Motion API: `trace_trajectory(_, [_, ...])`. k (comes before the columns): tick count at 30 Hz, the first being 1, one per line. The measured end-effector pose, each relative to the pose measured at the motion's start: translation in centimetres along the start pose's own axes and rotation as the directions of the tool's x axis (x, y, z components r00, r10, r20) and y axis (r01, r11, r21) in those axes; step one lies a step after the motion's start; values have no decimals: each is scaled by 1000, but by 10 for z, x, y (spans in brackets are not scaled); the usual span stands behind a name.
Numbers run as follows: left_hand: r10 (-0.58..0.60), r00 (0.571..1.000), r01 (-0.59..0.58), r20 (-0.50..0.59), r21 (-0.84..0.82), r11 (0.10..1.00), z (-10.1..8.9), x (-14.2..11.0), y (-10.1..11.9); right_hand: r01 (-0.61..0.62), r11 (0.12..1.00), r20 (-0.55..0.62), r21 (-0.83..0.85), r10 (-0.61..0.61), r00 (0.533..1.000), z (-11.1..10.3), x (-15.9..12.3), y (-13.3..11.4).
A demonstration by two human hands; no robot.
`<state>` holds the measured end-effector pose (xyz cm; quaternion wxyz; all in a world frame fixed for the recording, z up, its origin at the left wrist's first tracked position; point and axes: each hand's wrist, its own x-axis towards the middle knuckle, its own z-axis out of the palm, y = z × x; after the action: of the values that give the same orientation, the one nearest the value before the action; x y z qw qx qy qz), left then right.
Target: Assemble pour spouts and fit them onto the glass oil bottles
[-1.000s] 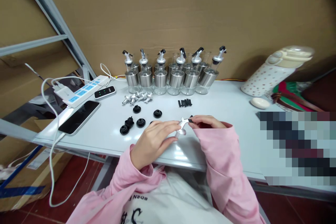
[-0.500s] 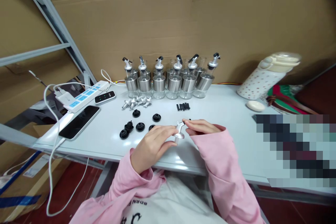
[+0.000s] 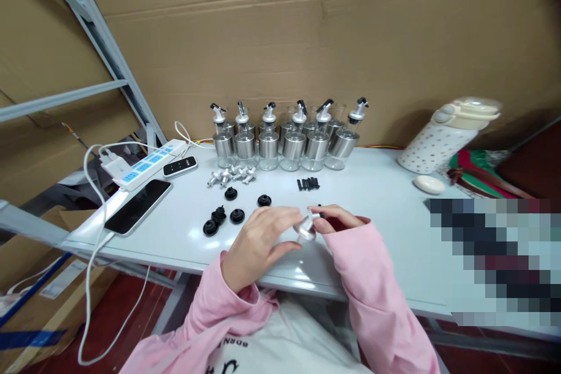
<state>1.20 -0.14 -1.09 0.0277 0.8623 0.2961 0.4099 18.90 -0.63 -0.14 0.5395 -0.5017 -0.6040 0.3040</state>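
A silver pourer spout (image 3: 308, 230) with a flared collar is held just above the front of the table. My right hand (image 3: 340, 220) pinches its upper end, where a bit of black shows by the fingers. On the other side, my left hand (image 3: 265, 239) is open, thumb apart from the fingers. Its fingertips are close to the collar; whether they touch it I cannot tell. Beyond my hands lie several small black lever pieces (image 3: 308, 183). Black ribbed stoppers (image 3: 237, 216) lie to the left, with loose silver spout parts (image 3: 231, 175) behind them.
Glass-and-steel bottles (image 3: 269, 149) stand in rows against the cardboard (image 3: 280, 47), the front ones fitted with spouts. At the left are a phone (image 3: 138, 207), a small black device (image 3: 180, 166) and a power strip (image 3: 151, 165). A spotted flask (image 3: 442, 137) and white oval object (image 3: 429, 184) are at the right.
My left fingers have loosened from the spout and spread apart. My right hand has closed in on it, and the spout is now tilted toward the right.
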Motion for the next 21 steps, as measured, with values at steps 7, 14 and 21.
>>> trace_trajectory(7, [-413, 899, 345, 145, 346, 872, -8, -12, -22, -181, 983, -188, 16, 180, 966, -2, -3, -7])
trace_trajectory(14, [-428, 884, 340, 188, 370, 865, -10, -10, -20, -161, 985, -220, 63, 171, 960, 1, -5, -3])
trace_trajectory(21, [-418, 892, 340, 174, 353, 872, -11, -9, -18, -104, 992, -236, 76, 119, 964, -1, -5, -6])
